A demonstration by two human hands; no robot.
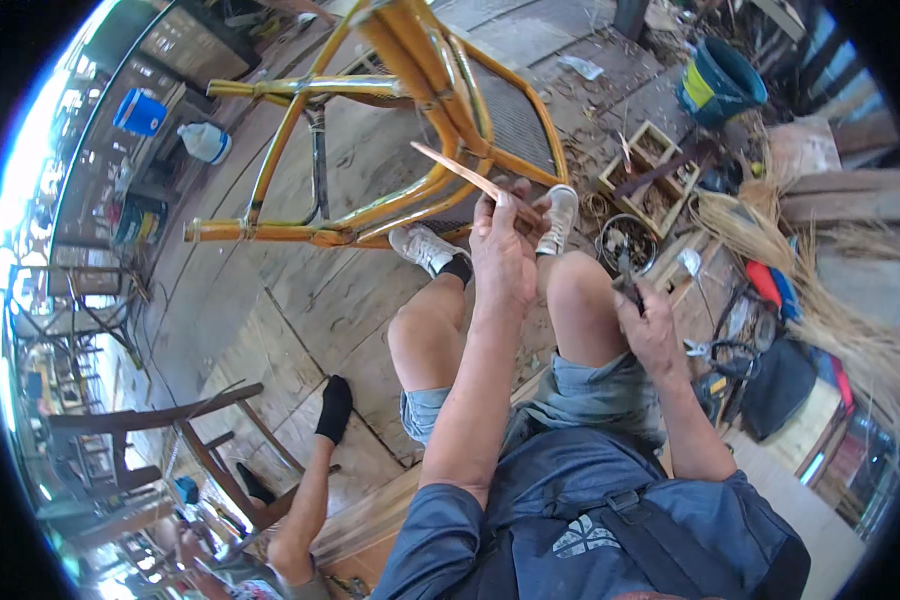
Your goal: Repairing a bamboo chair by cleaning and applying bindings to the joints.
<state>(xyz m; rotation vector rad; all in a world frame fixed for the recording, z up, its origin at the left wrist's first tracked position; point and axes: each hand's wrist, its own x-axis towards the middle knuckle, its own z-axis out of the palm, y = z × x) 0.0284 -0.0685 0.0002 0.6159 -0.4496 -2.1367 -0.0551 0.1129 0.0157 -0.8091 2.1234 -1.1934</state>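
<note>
My left hand is closed around a thin, light-brown wooden strip, possibly split rattan. One end of the strip points away to the upper left; the other passes under my fingers. Over my right knee, my right hand grips a small dark hand tool, whose exact kind I cannot make out. Just beyond my feet a yellow-brown rattan chair lies tipped over, with dark mesh in its frame. The strip crosses in front of the chair's near bars.
To the right stand a metal bowl of scraps, a wooden box and a dark green bucket. Bundles of fibre strands and tools lie beside me. At lower left, another person's leg stretches near a dark wooden frame.
</note>
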